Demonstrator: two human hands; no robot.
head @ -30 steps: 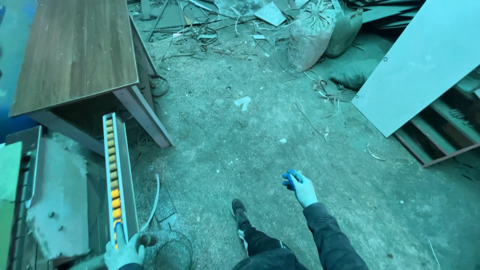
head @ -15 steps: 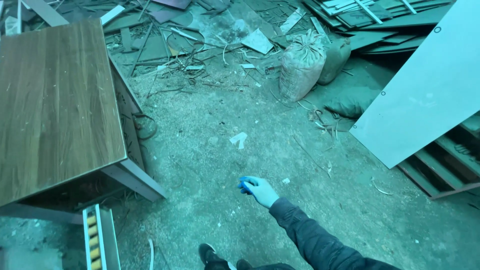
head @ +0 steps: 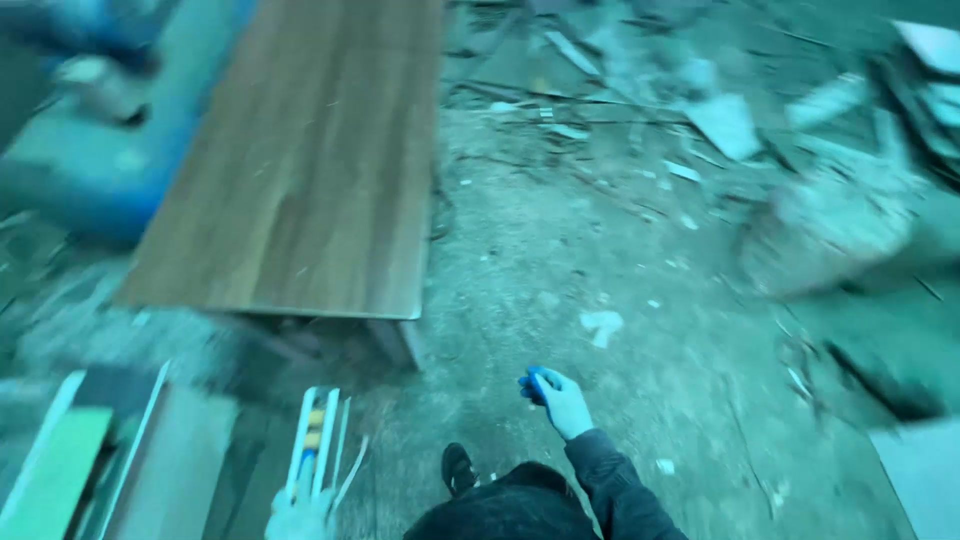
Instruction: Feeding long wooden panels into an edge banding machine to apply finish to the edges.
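My right hand (head: 558,398) hangs out in front of me over the dusty concrete floor, its gloved fingers curled around a small blue object (head: 533,382). At the bottom edge my left hand (head: 298,514) grips the near end of a long white level-like bar with yellow and blue marks (head: 312,440). My dark shoe (head: 458,468) shows just below the right hand. A brown wood-grain tabletop (head: 300,170) stands ahead on the left.
Scrap boards and debris (head: 720,110) litter the floor at the back right. A filled sack (head: 850,215) lies at the right. A pale panel corner (head: 925,475) shows at lower right. Green and white boards (head: 60,470) lie at lower left. The picture is motion-blurred.
The view has swung left and forward, so the wooden table now sits ahead. My right hand stays closed on the blue object. The left hand and its bar have come back into view.
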